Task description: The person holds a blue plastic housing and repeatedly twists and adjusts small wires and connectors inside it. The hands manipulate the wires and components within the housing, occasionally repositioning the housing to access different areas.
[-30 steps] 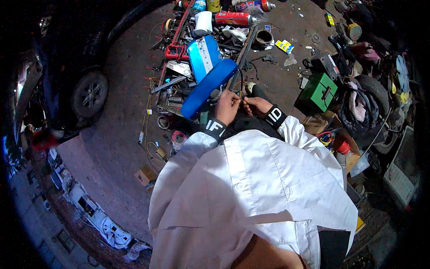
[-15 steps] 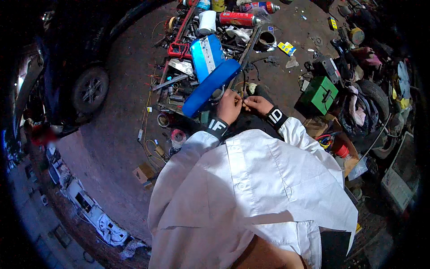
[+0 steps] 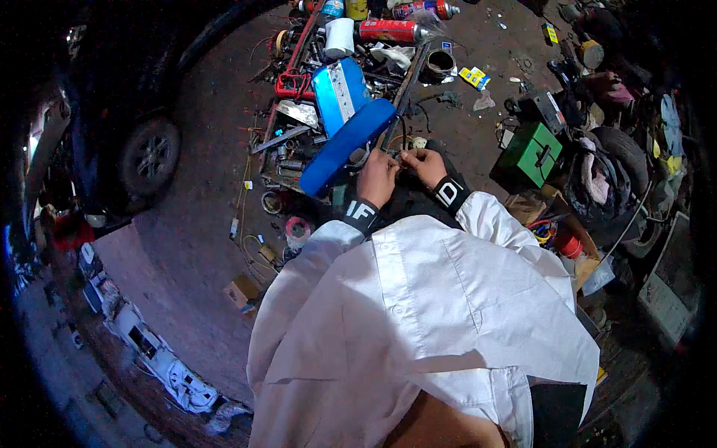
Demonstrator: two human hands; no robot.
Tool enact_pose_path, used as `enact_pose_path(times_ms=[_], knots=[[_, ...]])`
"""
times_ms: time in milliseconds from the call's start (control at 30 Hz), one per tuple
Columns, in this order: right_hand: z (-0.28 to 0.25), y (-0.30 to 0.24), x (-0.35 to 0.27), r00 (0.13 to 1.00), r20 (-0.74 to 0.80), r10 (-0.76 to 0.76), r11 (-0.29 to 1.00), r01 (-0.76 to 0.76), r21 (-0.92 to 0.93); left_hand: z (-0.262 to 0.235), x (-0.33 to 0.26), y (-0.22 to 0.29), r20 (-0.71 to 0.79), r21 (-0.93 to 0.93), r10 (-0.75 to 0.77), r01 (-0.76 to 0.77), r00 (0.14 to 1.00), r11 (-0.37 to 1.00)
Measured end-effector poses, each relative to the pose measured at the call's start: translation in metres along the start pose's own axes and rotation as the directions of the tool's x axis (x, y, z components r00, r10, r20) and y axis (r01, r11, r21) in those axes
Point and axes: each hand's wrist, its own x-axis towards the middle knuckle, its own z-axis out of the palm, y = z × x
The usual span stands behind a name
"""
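My left hand and my right hand are close together in front of me, fingertips pinched and almost meeting. Between them is what looks like a thin wire, its dark length rising from the fingertips; the pinched end is too small to make out. Just left of the hands, a long blue padded piece with rounded ends lies slantwise over the tool tray. Behind it leans a shiny blue panel with a pale strip.
The tray is heaped with sockets and metal tools. A red spray can and a white roll lie at its far end. To the right are a green box and piled parts; a vehicle wheel stands at left.
My right hand has turned slightly and shifted a little left, with its fingers more upright. My left hand stays pinched beside it. The whole view has moved slightly.
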Motion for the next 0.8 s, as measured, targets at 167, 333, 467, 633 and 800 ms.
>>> enact_pose_path(times_ms=[167,333,467,633,800], knots=[[-0.004,-0.007,-0.002,0.997,0.021,0.08,0.992,-0.077,-0.097,-0.012,0.0,0.012,0.081,0.018,-0.019,0.018,0.997,1.0],[-0.014,0.01,0.006,0.953,-0.125,0.274,0.958,-0.259,0.122,-0.011,-0.009,0.001,0.14,-0.082,0.064,-0.053,0.988,0.995],[-0.02,0.01,0.014,0.949,0.188,0.252,0.907,-0.299,0.295,-0.012,-0.011,-0.003,0.075,-0.093,0.096,-0.089,0.993,0.992],[-0.024,-0.01,-0.001,0.847,0.461,0.264,0.696,-0.498,0.518,-0.01,-0.011,-0.004,0.085,-0.076,0.083,-0.077,0.993,0.994],[-0.028,-0.017,-0.007,0.863,0.446,0.236,0.821,-0.423,0.383,-0.01,-0.011,-0.004,0.066,-0.074,0.079,-0.074,0.995,0.995]])
